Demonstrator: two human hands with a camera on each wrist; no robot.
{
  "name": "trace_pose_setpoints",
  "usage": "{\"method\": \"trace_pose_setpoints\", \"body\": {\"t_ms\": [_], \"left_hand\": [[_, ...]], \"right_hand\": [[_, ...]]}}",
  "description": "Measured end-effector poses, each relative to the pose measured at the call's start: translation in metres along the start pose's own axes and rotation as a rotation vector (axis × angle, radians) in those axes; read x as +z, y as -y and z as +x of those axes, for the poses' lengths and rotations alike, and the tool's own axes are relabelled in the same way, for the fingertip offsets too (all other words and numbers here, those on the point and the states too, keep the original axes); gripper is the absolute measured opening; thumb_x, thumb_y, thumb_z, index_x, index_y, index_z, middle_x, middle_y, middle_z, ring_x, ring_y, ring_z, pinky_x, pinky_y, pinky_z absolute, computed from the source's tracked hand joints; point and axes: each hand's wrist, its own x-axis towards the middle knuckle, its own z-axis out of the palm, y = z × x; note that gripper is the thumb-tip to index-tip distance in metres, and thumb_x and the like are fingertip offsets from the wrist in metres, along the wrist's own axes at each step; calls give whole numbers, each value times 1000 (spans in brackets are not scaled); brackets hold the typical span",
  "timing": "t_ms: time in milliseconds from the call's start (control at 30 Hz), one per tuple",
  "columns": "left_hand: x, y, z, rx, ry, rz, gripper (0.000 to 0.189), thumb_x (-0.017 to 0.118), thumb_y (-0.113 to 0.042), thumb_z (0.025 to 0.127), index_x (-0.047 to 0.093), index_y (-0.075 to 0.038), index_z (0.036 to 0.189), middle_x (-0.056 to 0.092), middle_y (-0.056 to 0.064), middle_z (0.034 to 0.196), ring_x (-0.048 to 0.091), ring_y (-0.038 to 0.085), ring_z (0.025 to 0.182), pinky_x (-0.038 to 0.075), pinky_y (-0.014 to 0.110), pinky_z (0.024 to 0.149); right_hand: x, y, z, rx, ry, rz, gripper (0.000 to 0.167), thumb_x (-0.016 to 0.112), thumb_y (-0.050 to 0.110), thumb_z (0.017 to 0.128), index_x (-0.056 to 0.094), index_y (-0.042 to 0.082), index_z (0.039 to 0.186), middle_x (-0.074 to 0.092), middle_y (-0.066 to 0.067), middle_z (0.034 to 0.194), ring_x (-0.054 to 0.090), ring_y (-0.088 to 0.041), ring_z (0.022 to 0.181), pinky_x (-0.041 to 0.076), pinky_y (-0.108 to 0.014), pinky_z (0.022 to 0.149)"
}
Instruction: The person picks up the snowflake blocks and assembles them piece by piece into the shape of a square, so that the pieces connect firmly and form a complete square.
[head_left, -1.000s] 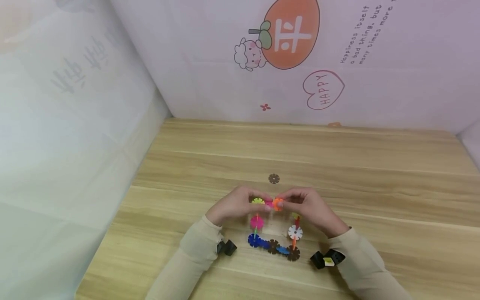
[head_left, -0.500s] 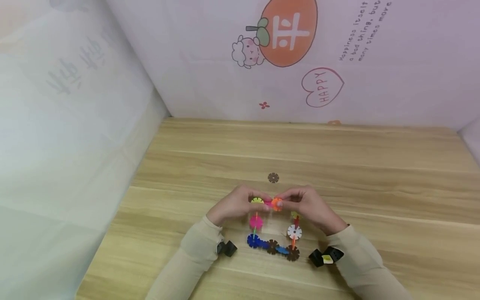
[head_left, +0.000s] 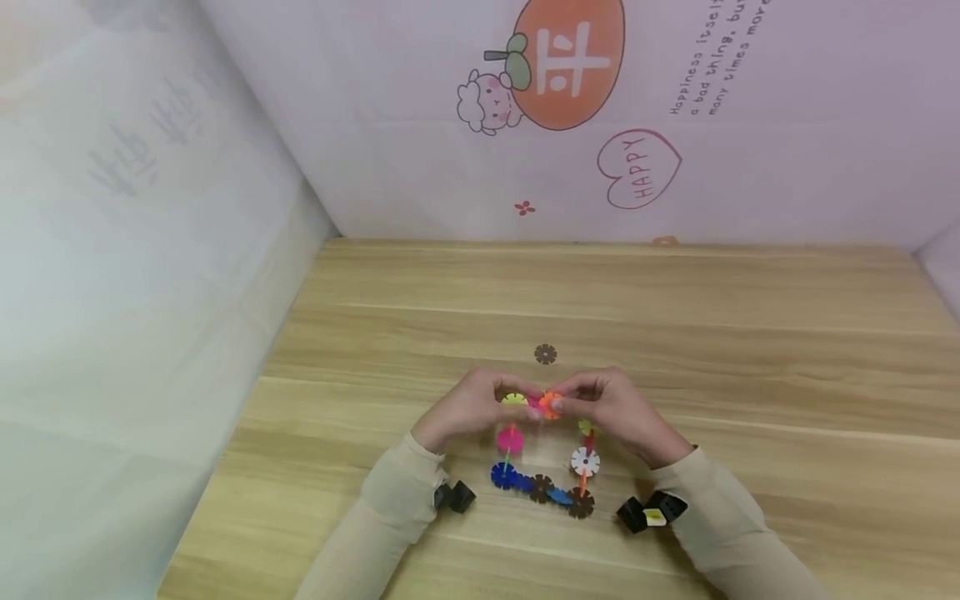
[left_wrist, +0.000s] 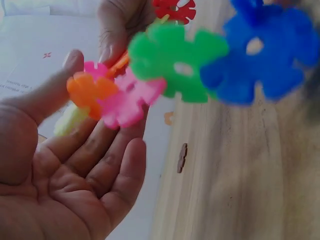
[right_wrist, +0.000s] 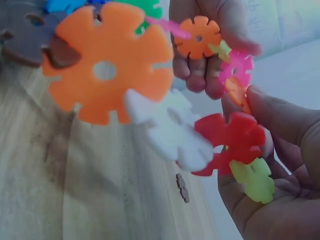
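Observation:
A chain of slotted plastic building discs bends into a near-square between both hands. My left hand [head_left: 471,410] pinches a pink disc [right_wrist: 235,70] at the far side, beside a yellow disc [head_left: 514,400]. Against that pink disc, my right hand [head_left: 621,413] pinches an orange disc [head_left: 551,406] between thumb and fingers. Down the left run another pink disc [head_left: 511,440], a green disc [left_wrist: 175,62] and a blue disc [head_left: 503,476]. On the right hang a white disc [head_left: 585,462], a red disc [right_wrist: 230,142] and a yellow-green end disc [right_wrist: 254,180] by my right palm.
A loose brown disc [head_left: 545,354] lies on the wooden table [head_left: 420,317] beyond the hands. The near side of the chain has blue discs and a brown disc [head_left: 581,502] at its corner. Printed white cloth [head_left: 420,158] stands along the back and left.
Both hands keep their hold on the pink and orange discs, with barely any movement. The whole head view shifts slightly; the loose brown disc stays on the table.

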Motion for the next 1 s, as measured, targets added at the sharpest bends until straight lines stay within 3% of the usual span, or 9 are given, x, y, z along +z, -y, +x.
{"method": "trace_pose_setpoints", "body": {"t_ms": [233, 433, 733, 1000], "left_hand": [[1, -3, -1, 44, 50, 65, 21, 71, -41, 90, 73, -28, 107, 69, -12, 118, 58, 12, 117, 43, 46, 104], [0, -3, -2, 49, 29, 91, 19, 68, -40, 93, 74, -25, 104, 71, -11, 110, 61, 9, 105, 48, 37, 96], [-2, 0, -1, 85, 1, 49, 16, 71, -31, 92, 75, -20, 102, 73, -8, 101, 63, 7, 94, 51, 29, 85], [-6, -1, -4, 74, -19, 36, 12, 71, -29, 92, 76, -21, 99, 73, -9, 96, 63, 9, 87, 52, 28, 77]], "right_hand": [[2, -3, 0, -30, 17, 4, 23, 77, 18, 85, 74, 10, 106, 72, -7, 105, 68, -22, 93, 58, -34, 80], [4, -1, 0, -43, 40, -5, 26, 76, 16, 86, 73, 9, 111, 72, -8, 102, 68, -21, 91, 58, -35, 81], [6, 6, 3, -4, 55, -2, 25, 75, 19, 86, 72, 11, 110, 73, -7, 105, 69, -20, 97, 57, -37, 88], [3, 6, 5, -32, 57, -31, 28, 68, 32, 94, 71, 11, 112, 72, -5, 110, 67, -26, 104, 55, -39, 90]]}}
